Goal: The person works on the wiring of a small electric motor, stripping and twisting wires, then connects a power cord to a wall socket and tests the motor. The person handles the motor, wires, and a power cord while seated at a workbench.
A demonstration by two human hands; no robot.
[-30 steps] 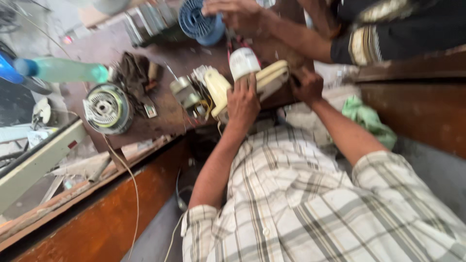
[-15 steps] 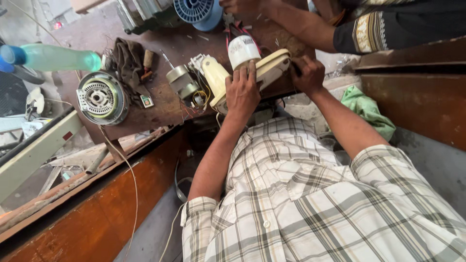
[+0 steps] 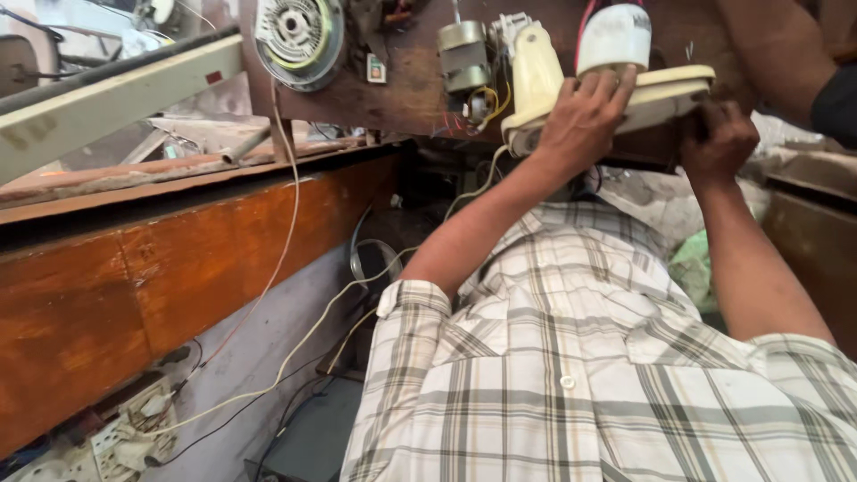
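**Cream fan housing being held at the desk edge by both hands**

A cream plastic fan housing is being held at the near edge of the dark wooden desk, where it is resting partly on the desk top. The left hand is being closed over the housing from above, its fingers curled over the upper rim in a firm grip. The right hand is being pressed against the right end of the housing; its grip is closed, though it cannot be told whether something small is being pinched inside it. A white cylindrical capacitor with red wires is being carried on top of the housing, just above the left hand's fingers.

Just left of the housing, a small metal motor with yellow wiring is lying on the desk. Further left of the housing, a round grey motor stator is lying flat near the desk's edge. A white cable is hanging down below the housing, past an orange-brown wooden panel. Another person's forearm is being extended over the desk, to the right of the housing.
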